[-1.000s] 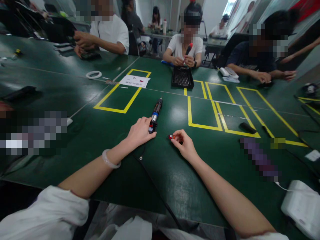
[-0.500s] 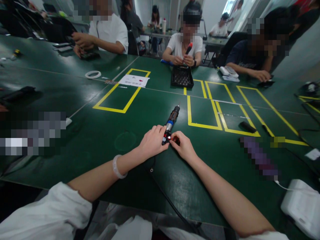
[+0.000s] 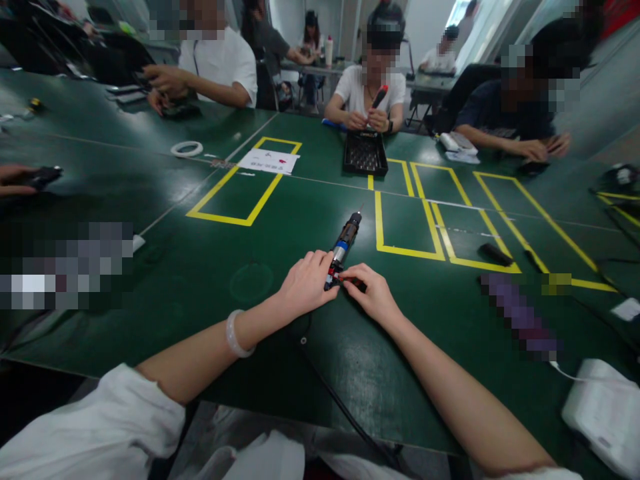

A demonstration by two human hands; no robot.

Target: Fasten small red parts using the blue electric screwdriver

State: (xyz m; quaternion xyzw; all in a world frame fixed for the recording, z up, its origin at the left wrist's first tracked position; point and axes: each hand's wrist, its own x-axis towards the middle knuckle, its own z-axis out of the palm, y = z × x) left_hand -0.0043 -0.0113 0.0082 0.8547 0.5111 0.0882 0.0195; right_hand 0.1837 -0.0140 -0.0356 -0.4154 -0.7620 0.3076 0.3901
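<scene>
A black tool with a blue and silver band (image 3: pixel 345 240) lies on the green table (image 3: pixel 260 347), its tip pointing away from me. My left hand (image 3: pixel 305 288) is closed over its near end and holds it down. My right hand (image 3: pixel 373 295) pinches a small red part (image 3: pixel 345 277) against that same end. Both hands touch each other there. A black cord (image 3: pixel 340 407) runs from the tool back toward me over the table edge.
Yellow tape rectangles (image 3: pixel 245 183) mark the table. A black tray (image 3: pixel 365 154) sits before a person opposite. A white tape roll (image 3: pixel 187 149) and a paper sheet (image 3: pixel 269 161) lie far left, a white device (image 3: pixel 603 413) near right. Several people sit around.
Over the second my left hand slid the tool right to meet my right hand and the red part. In the last half second the hands barely moved.
</scene>
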